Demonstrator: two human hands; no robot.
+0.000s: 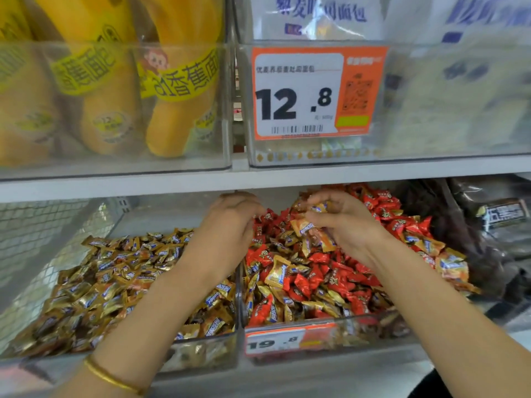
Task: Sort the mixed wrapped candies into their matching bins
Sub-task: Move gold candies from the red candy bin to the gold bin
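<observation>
Two clear bins stand side by side on the lower shelf. The left bin [201, 344] is filled with gold-wrapped candies [115, 282]. The right bin [339, 326] holds red-wrapped candies [319, 274] mixed with gold ones [277, 272]. My right hand [347, 225] hovers over the back of the right bin, its fingers curled round several gold and orange candies [311, 226]. My left hand [230, 222] hangs over the divider between the bins, fingers curled downward; what is in its palm is hidden.
The upper shelf [258, 179] juts out just above my hands, carrying clear bins of yellow banana-bread packs [178, 90] and white bread packs, with an orange 12.8 price tag [316, 93]. Dark packets [488, 225] fill the bin to the right. A 19.8 tag [287, 340] fronts the right bin.
</observation>
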